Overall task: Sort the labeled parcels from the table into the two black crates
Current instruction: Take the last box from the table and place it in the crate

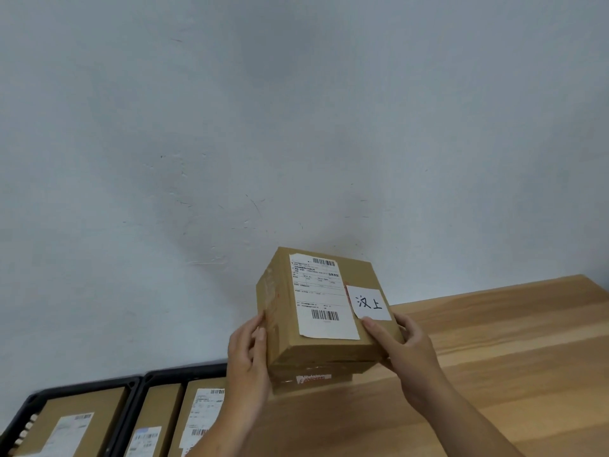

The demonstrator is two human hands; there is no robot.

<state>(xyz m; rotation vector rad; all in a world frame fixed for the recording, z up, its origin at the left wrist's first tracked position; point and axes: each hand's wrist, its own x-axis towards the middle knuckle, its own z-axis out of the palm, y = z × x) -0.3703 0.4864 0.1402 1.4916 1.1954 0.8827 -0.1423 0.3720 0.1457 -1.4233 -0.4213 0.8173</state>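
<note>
At the lower left, beside the end of the worktop [494,374], two black crates are seen side by side. Sorted boxes [75,423] lie in both, one in the left crate [82,384] and two in the right crate [184,371]. Little room is left in the latter, so a parcel lowered there could be caught on the rim or on the boxes inside. Just right of them, the left hand [247,357] grips the left side of the parcel [280,324], thumb at its near edge. It is held tilted over the worktop's left end, with its shipping label [321,295] and handwritten note [369,303] turned upward. A flatter box [313,380] lies directly beneath; whether the two touch cannot be told. The right hand [408,344] is clamped on the near right corner, thumb on top beside the note. A slip is judged possible, since only smooth cardboard is pinched, and a misread note would send the parcel to the wrong crate.
</note>
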